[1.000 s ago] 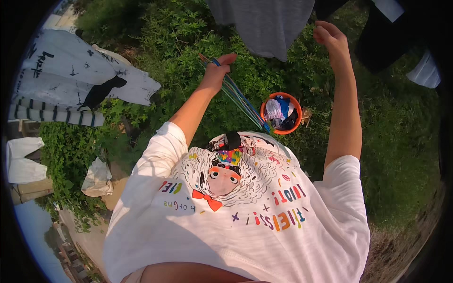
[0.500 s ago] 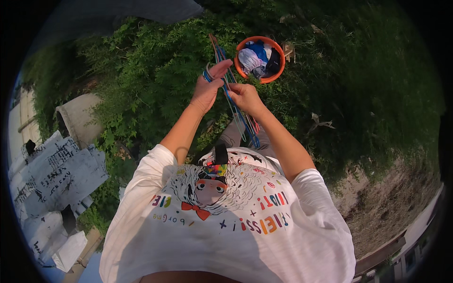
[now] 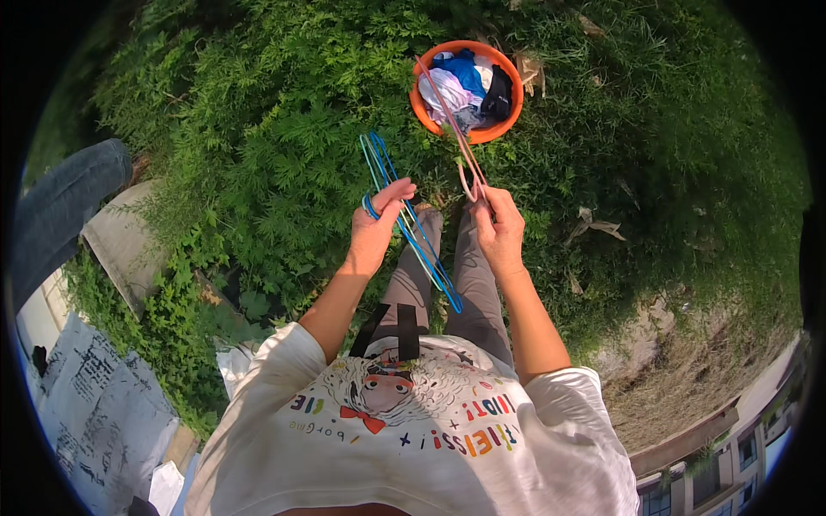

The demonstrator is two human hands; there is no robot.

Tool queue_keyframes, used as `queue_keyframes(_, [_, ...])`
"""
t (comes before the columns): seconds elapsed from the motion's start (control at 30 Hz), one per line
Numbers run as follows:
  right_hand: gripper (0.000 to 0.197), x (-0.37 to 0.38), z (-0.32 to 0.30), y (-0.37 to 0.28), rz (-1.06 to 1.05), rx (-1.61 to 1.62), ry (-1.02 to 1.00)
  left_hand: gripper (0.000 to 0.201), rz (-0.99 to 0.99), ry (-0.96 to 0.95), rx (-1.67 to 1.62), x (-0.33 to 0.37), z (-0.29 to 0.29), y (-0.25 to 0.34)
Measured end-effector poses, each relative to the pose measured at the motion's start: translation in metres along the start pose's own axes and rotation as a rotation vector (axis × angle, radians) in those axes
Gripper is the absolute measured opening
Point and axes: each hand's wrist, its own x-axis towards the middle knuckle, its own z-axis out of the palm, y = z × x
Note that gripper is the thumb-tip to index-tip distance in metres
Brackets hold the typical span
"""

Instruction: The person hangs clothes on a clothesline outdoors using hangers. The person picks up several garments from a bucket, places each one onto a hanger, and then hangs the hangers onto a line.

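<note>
My left hand (image 3: 379, 225) grips a bunch of blue and teal clothes hangers (image 3: 404, 215) that slant down toward my legs. In my right hand (image 3: 499, 225) I pinch a single pink hanger (image 3: 452, 120) by its hook, its frame reaching up over the orange basin (image 3: 422, 107). That round basin sits on the grass ahead of me and holds several bunched clothes in white, blue and black. Both hands are held in front of my chest, a little apart.
Thick green weeds (image 3: 258, 155) cover the ground around my feet. A grey concrete slab (image 3: 120, 241) lies at the left, with hanging denim (image 3: 60, 206) beside it and a printed white cloth (image 3: 95, 413) at the lower left. Bare dirt (image 3: 688, 378) shows at the lower right.
My arms have come down from overhead to chest height. My right hand has pulled one pink hanger away from the bunch in my left hand. The view has tilted down toward the basin.
</note>
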Motion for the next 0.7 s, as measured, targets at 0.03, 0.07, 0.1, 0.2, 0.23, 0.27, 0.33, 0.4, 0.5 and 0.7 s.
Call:
queue_keyframes(0.03, [0.036,0.001,-0.004,0.007,0.163,0.017,-0.022,0.034,-0.013,-0.014,0.016,0.001,-0.005,-0.008])
queue_keyframes(0.07, [0.041,0.007,-0.007,0.011,0.326,0.034,-0.046,0.036,-0.027,-0.026,0.033,0.003,-0.01,-0.019])
queue_keyframes(0.1, [0.05,0.025,-0.009,0.01,0.393,-0.031,-0.043,0.035,-0.024,-0.037,0.054,0.005,-0.012,-0.029])
queue_keyframes(0.2, [0.039,0.074,0.01,0.082,0.222,-0.329,0.093,0.036,-0.067,-0.056,0.151,0.014,-0.007,-0.046])
queue_keyframes(0.23, [0.034,0.09,0.02,0.085,0.227,-0.365,0.023,0.036,-0.033,-0.036,0.104,0.015,-0.01,-0.051])
queue_keyframes(0.27, [0.03,0.104,0.024,0.09,0.249,-0.366,-0.018,0.036,-0.048,-0.022,0.118,0.02,-0.01,-0.056])
queue_keyframes(0.33, [0.022,0.114,0.037,0.091,0.304,-0.323,-0.094,0.036,-0.083,0.01,0.139,0.029,-0.01,-0.066])
queue_keyframes(0.4, [0.023,0.101,0.053,0.117,0.139,-0.303,-0.091,0.036,-0.042,0.012,0.151,0.037,-0.012,-0.078])
queue_keyframes(0.5, [0.02,0.095,0.061,0.152,0.351,-0.304,-0.113,0.036,-0.09,0.03,0.172,0.046,-0.017,-0.084])
queue_keyframes(0.7, [0.017,0.127,0.08,0.229,0.591,-0.03,0.001,0.034,-0.13,0.052,-0.071,0.062,-0.019,-0.105])
